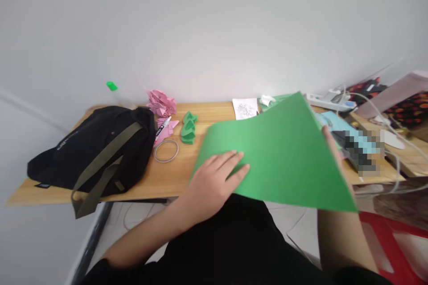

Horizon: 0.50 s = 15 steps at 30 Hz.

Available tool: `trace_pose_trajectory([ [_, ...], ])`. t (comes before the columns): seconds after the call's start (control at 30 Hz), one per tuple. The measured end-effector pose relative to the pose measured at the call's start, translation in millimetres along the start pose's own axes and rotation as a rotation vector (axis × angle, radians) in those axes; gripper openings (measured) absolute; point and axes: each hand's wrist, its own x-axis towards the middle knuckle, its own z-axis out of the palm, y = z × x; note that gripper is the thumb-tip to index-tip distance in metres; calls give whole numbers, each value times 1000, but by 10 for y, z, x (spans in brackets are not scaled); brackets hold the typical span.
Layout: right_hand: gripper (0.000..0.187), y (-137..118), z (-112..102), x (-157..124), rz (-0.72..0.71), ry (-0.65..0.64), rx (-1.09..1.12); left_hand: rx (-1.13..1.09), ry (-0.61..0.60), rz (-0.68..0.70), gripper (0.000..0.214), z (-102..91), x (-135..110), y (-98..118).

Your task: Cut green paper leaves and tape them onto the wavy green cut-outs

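Plain pale wall (pixel 214 31) fills the top of the frame, and a wood-look tabletop (pixel 174 173) runs across the middle below it. Your big green sheet (pixel 284 156) is up in the air, right of the middle of the frame, over the front edge of the tabletop and your lap. Its long way goes mostly from left to right, its left end bends round in a soft curve, and its right side tips up to a point. Both hands are at it, one near each end, so neither has to reach. Your left hand (pixel 216 182) lies over the lower left part, with its fingers a bit bent, a small gap between some of them, and the tips on the green face. I cannot tell if the thumb pinches from below. Your right hand (pixel 330 144) is at the right edge, mostly hidden behind it; it seems to hold that side up, but I cannot tell how tight the fingers close. Just left of the curved end sit some small green paper shapes (pixel 189 128) and a thin ring (pixel 166 151). Pink crumpled paper (pixel 162 103) and a black bag (pixel 100 151) sit farther left.
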Motion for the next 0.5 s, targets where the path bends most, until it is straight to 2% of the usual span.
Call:
trace_pose_trajectory([
  [0.07, 74, 104, -89, -111, 201, -172, 115, -53, -142, -8, 39, 230, -104, 87],
  [0.13, 59, 180, -76, -183, 386, -330, 181, -168, -273, -61, 44, 425, -180, 102],
  [0.17, 51, 210, -40, -202, 430, -381, 184, -239, -323, -78, 54, 491, -206, 84],
  [0.23, 39, 261, 56, -207, 426, -412, 159, -352, -372, -100, 70, 541, -237, 1],
  [0.27, 35, 285, 102, -197, 413, -414, 158, -375, -360, -123, 70, 527, -242, -68],
  [0.33, 28, 323, 158, -164, 381, -383, 157, -321, -241, -259, 57, 441, -229, -262],
  [0.43, 21, 333, 132, -102, 314, -324, 97, -51, 43, -682, 42, 264, -132, -677],
  [0.5, 19, 296, 68, -55, 237, -258, 24, 90, 73, -892, 45, 174, -4, -982],
])
